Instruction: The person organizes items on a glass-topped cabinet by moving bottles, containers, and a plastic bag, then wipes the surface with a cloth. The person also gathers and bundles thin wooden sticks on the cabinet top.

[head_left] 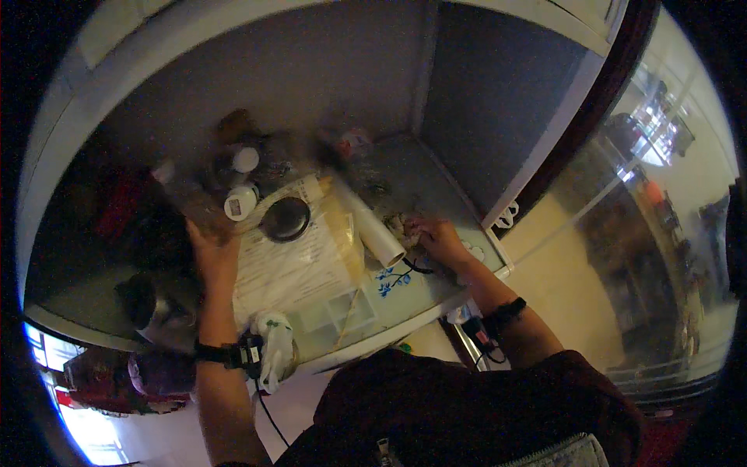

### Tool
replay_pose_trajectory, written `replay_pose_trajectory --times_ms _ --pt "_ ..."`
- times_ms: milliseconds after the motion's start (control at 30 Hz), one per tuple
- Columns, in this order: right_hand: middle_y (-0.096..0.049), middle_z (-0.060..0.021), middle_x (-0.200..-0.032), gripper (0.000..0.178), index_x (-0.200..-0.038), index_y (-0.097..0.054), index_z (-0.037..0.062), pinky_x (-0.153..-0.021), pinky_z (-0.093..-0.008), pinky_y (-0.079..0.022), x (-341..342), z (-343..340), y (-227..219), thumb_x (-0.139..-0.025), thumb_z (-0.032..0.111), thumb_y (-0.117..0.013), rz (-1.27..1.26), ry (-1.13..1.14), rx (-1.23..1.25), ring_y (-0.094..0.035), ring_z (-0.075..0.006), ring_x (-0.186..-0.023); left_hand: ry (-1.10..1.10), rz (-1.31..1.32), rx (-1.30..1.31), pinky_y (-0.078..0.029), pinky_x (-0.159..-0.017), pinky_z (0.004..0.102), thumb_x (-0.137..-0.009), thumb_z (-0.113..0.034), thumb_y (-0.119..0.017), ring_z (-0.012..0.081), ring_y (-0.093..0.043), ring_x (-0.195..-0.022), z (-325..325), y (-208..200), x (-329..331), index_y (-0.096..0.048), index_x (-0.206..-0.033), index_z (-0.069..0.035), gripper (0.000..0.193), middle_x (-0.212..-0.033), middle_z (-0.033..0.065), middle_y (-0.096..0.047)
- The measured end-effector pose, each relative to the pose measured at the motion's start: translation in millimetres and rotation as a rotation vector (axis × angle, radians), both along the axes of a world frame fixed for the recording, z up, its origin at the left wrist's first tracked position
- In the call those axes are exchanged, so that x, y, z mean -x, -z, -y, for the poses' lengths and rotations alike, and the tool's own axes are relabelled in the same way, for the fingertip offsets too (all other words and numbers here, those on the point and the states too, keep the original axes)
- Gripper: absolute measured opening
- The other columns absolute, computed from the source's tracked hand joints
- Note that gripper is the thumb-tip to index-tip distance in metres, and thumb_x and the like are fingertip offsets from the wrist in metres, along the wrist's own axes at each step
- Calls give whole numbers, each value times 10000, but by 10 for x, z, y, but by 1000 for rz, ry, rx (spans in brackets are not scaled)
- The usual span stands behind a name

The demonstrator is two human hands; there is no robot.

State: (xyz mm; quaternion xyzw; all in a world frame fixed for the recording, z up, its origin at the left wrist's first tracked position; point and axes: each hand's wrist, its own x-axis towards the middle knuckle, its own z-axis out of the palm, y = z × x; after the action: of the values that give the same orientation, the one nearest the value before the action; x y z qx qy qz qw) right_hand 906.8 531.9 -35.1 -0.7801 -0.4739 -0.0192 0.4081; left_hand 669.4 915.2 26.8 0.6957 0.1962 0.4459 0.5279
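My left hand (215, 253) reaches up the left side, fingers apart, beside a white-lidded jar (240, 202) and some dim clear plastic. Whether its fingertips touch the jar is hard to see. At the right, my right hand (440, 240) has its fingers closed on a crumpled pale cloth (400, 228) against the glass-like surface. Between my hands lie a printed sheet in a clear sleeve (292, 268), a round dark-centred lid or dish (285, 219) on top of it, and a white roll (380, 237) lying aslant.
Another white-lidded jar (246, 160) stands farther back among blurred, dark items. A clear divided tray (342, 315) lies near the front edge, by a white plastic bag (275, 350). A grey metallic container (159, 311) is at left. The cabinet's side panel (498, 101) rises at right.
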Motion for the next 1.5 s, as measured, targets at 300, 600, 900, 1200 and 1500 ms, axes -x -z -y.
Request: replay_pose_trajectory --times_ms 300,600,900,1200,1500 --pt "-711 -140 -1031 239 -1062 -707 68 -829 -341 -521 -596 278 -150 -884 159 -577 -118 263 167 -679 -240 -939 -18 -2 -129 -334 -1124 386 -776 86 -684 286 -387 -1369 -120 104 -65 -34 -1536 -71 1012 -1516 172 -329" --pt "-616 -172 -1191 352 -1138 -643 58 -974 -435 -437 -443 172 248 -853 263 -668 110 366 398 -550 -367 -1140 -148 -161 -209 -316 -1135 389 -774 97 -674 284 -399 -1354 -100 101 65 -99 -1514 -23 945 -1490 181 -367" --pt "-626 -158 -1059 265 -1039 -663 89 -852 -455 -476 487 -14 -69 -778 110 -702 36 251 -66 -579 -373 -1008 -6 6 -151 -321 -1132 385 -781 47 -681 293 -397 -1361 -132 45 -37 -151 -1503 -17 898 -1489 197 -368" --pt "-623 -177 -1092 277 -1095 -656 94 -845 -454 -482 -317 396 13 -837 194 -642 95 438 305 -602 -379 -969 87 82 -41 -321 -1126 384 -792 33 -674 292 -406 -1356 -475 305 -37 -147 -1499 -9 882 -1478 201 -383" --pt "-611 -176 -1003 259 -1006 -628 59 -778 -453 -508 605 206 -32 -829 236 -692 -144 329 -48 -600 -384 -907 -66 -89 -195 -322 -1126 384 -805 -5 -714 295 -416 -1343 -229 68 -92 -161 -1489 2 879 -1474 203 -386"
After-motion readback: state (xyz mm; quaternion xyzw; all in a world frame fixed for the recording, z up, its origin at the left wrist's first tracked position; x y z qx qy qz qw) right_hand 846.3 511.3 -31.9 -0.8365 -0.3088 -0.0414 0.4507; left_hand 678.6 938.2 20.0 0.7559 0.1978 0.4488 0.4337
